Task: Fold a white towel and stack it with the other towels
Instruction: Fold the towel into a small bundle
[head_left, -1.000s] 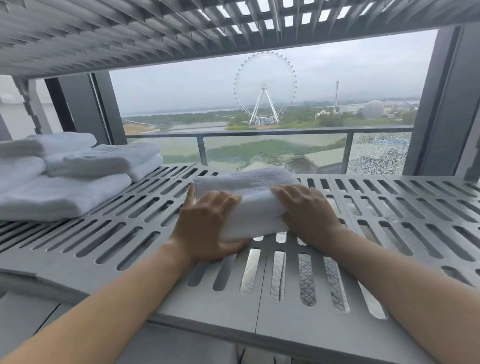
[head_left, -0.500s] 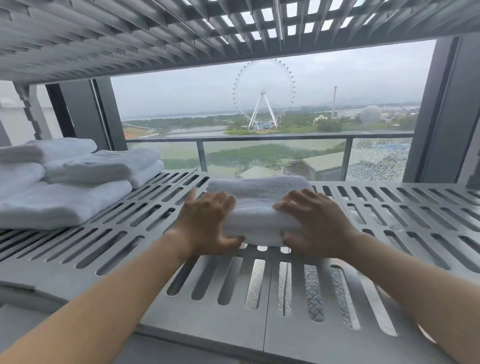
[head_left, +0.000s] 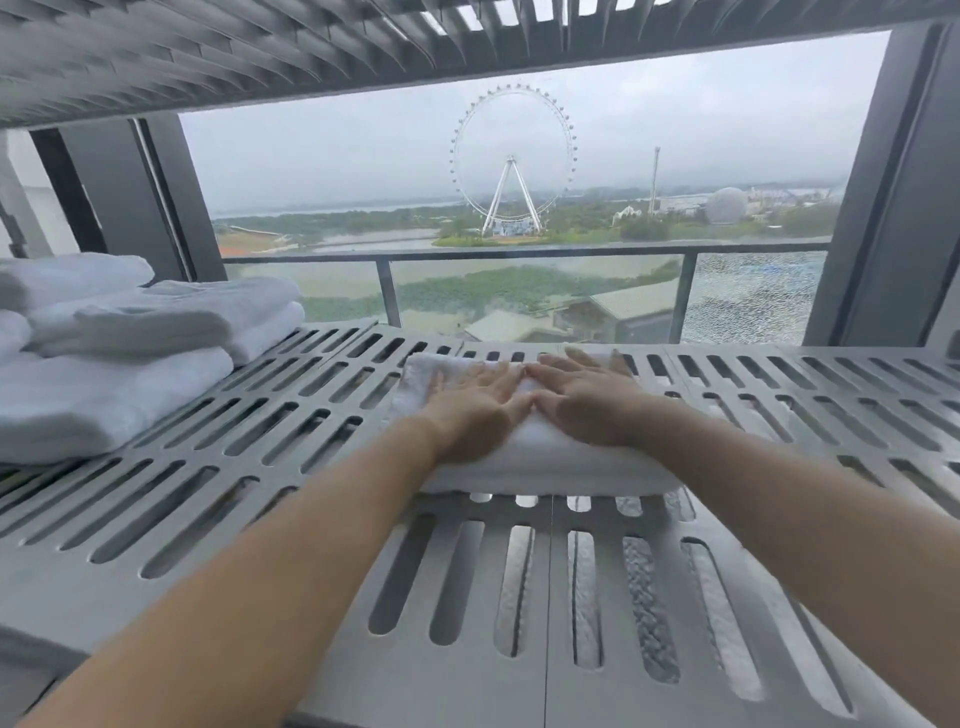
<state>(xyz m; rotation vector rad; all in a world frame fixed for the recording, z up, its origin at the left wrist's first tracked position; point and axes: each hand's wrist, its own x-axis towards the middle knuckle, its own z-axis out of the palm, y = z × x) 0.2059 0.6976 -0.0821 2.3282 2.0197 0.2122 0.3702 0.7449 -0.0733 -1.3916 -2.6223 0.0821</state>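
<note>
I had my left hand and right hand flat, fingers straight, on the folded white towel in the middle of the slatted shelf, probably to set the fold. The other towels sat stacked well apart, left.

No readable text, labels or numbers (anywhere in view).
</note>
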